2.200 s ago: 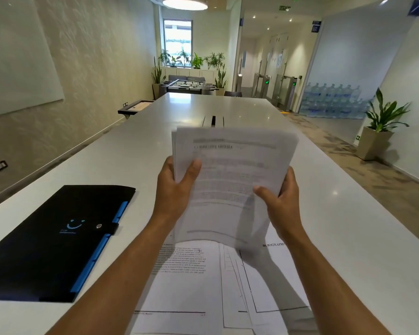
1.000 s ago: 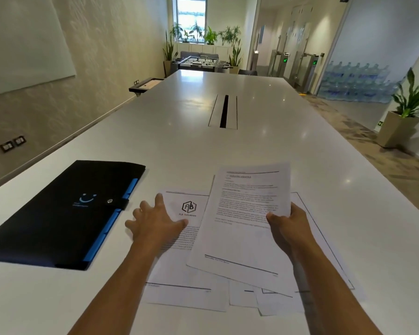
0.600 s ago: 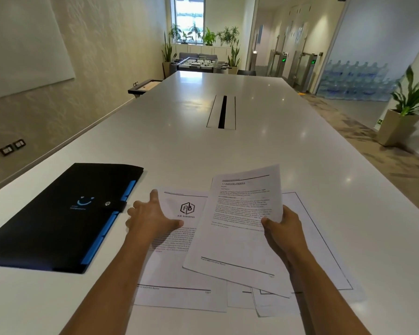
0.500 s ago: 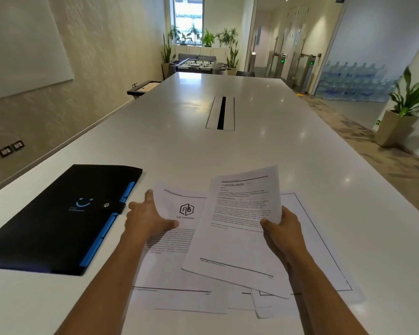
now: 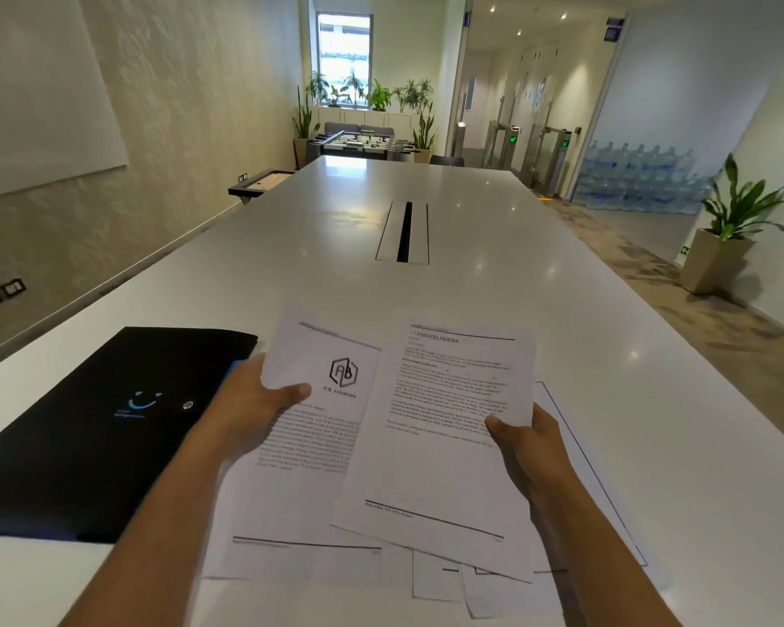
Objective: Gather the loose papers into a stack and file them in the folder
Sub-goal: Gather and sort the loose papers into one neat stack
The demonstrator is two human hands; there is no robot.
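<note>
My left hand (image 5: pixel 254 409) grips a printed sheet with an "AB" hexagon logo (image 5: pixel 318 450) by its upper left edge, raised off the long white table (image 5: pixel 426 287). In my right hand (image 5: pixel 523 445) is a stack of text pages (image 5: pixel 440 436), pinched at the right edge and overlapping the logo sheet. More loose papers (image 5: pixel 575 504) lie flat beneath both, near the front edge. A shut black folder (image 5: pixel 100 427) with a blue spine strip, a snap button and a smile logo rests on the table to the left.
A cable slot (image 5: pixel 403 232) runs along the table's middle, farther away. A low side table (image 5: pixel 263 182) stands by the left wall. A potted plant (image 5: pixel 725 237) sits on the floor at the right. Water bottles and turnstiles are far back.
My left hand went from resting flat on the logo sheet to gripping it and lifting it off the table. My right hand kept its stack, raised slightly.
</note>
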